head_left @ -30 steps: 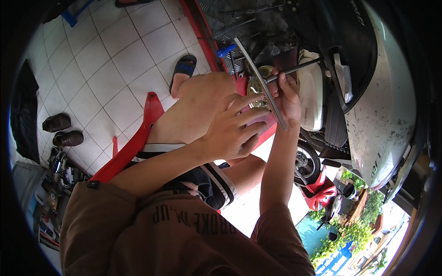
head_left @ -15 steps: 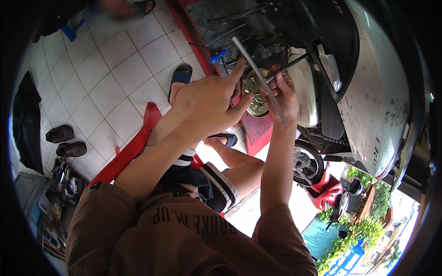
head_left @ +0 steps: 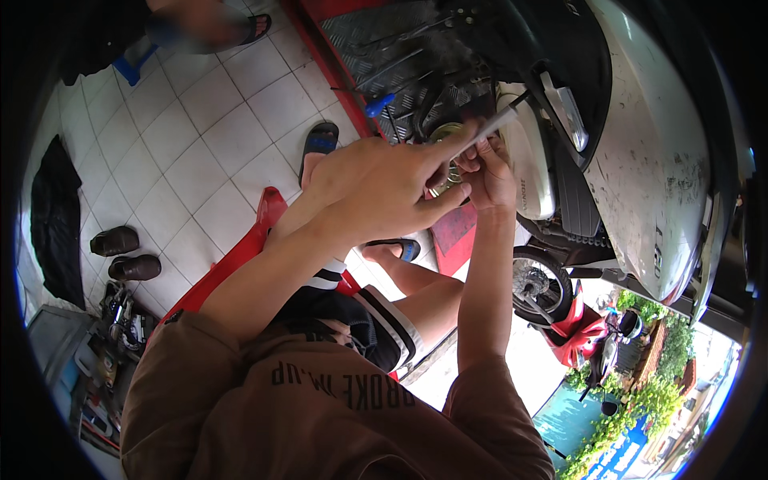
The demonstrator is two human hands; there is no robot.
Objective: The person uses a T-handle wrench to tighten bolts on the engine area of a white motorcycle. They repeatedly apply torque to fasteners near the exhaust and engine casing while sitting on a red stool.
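Observation:
My right hand is closed around a T-handle wrench beside the motorbike's white engine cover. The wrench's grey crossbar slants up to the right, slightly smeared by motion. Its dark shaft points toward the bike, and its far end is hard to make out. My left hand reaches across with index finger and thumb apart, the index finger against or just beside the crossbar. Its other fingers are mostly hidden. Below and partly behind both hands, a round gold-coloured tin shows small metal parts.
The scooter's scratched silver body panel fills the right. A blue-handled tool and long tools lie on the dark metal platform with a red edge. Brown shoes stand on the tiles. A person's sandalled foot shows at top left.
The crossbar has turned from slanting down-right to slanting up-right. My left hand has moved right, closer to my right hand, which still grips the wrench.

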